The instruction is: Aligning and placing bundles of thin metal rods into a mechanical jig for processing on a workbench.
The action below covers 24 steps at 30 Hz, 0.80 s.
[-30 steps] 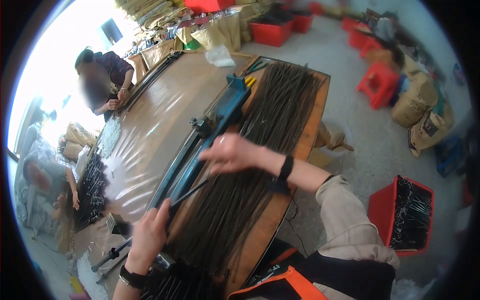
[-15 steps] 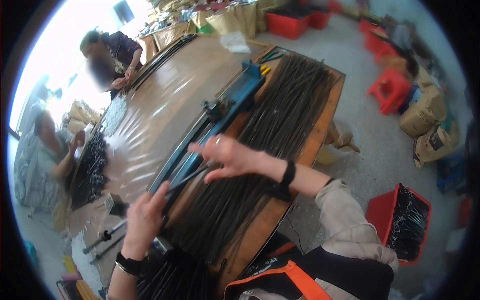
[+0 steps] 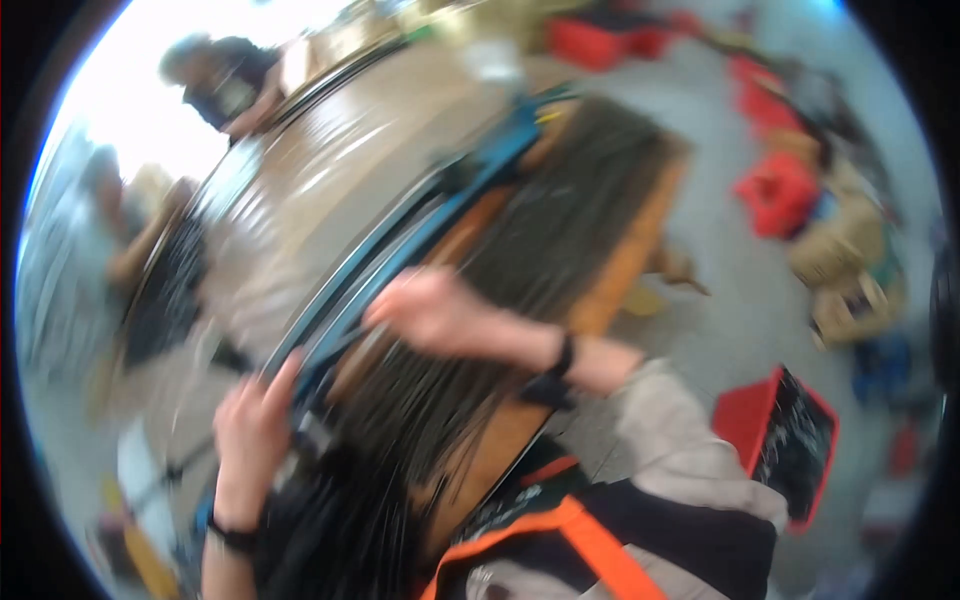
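The picture is blurred by motion. A long heap of thin dark rods (image 3: 520,260) lies along a wooden bench (image 3: 625,265). Beside it runs a blue metal rail (image 3: 420,235). My right hand (image 3: 425,310) lies on the rods near the rail, fingers spread; whether it grips any I cannot tell. My left hand (image 3: 255,425) rests against the near end of the rail, fingers curled on it. A black band sits on each wrist.
A shiny sheet-covered table (image 3: 300,190) stretches to the left, with two other people (image 3: 225,85) at its far side. Red crates (image 3: 780,450) with dark rods and sacks (image 3: 840,260) stand on the floor at the right.
The view has swung and blurred. My right hand has slid a little nearer along the rods. My left hand stays by the rail's near end.
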Tool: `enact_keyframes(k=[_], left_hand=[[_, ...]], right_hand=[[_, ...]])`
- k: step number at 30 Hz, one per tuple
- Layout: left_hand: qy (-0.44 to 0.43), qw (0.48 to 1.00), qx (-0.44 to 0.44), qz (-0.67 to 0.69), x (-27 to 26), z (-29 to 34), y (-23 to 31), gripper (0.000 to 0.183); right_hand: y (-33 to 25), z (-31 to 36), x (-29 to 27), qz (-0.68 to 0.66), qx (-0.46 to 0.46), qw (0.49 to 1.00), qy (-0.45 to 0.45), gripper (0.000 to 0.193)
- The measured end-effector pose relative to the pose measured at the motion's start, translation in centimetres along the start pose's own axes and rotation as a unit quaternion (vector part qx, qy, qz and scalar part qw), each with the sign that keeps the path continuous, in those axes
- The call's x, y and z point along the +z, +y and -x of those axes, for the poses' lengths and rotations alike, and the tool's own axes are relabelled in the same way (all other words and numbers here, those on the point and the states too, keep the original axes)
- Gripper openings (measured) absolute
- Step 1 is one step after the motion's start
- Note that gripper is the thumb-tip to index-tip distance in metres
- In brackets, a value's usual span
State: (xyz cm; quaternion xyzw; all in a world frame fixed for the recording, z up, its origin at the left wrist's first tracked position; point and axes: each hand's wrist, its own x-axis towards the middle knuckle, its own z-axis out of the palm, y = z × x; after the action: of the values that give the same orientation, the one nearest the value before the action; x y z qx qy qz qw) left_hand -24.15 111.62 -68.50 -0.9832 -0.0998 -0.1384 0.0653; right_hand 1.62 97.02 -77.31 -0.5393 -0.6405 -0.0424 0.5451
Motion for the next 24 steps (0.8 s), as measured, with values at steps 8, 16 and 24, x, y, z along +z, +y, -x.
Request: enact_keyframes(k=[8,16,24], left_hand=[[0.063,0.996,0.013,-0.062,-0.7,2.5,-1.9,0.047],[0.072,0.995,-0.061,0.022,-3.1,6.7,-3.1,0.049],[0.239,0.952,-0.174,-0.078,-9.6,19.8,-11.9,0.026]], right_hand=[[0.7,-0.4,1.1,0.062,-0.116,0.99,0.042,0.022],[-2.6,-2.2,5.9,0.104,-0.136,0.984,0.055,0.031],[-2.7,-1.5,8.4,0.153,-0.073,0.986,-0.004,0.021]])
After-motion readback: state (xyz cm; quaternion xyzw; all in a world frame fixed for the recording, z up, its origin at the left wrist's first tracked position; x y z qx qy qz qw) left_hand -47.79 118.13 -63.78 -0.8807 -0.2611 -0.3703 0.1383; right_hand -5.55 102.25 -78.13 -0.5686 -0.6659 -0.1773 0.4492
